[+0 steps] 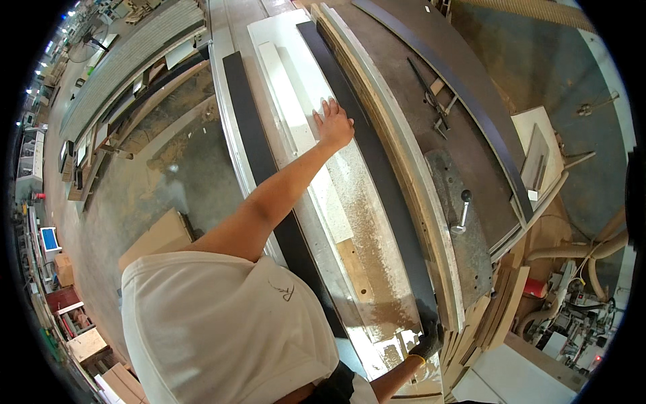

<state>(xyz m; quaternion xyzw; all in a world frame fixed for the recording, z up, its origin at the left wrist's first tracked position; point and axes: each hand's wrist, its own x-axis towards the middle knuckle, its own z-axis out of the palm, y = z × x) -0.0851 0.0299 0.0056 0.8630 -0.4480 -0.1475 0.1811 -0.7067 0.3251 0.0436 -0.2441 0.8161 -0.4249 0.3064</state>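
Observation:
My left hand is bare and rests with its fingers spread on a long white board. The near part of this board is covered with sawdust. A narrower white strip lies along it, to the left of my fingers. Just right of the hand runs a long dark grey strip. At the near end of that strip is my right hand, in a dark glove. Its fingers blend into the dark strip, so their grip cannot be made out.
Another dark strip runs left of the white board. A wooden fence borders the right side. Beyond it are a metal crank handle, a black clamp and a curved dark panel edge. Stacked wooden boards stand at the lower right.

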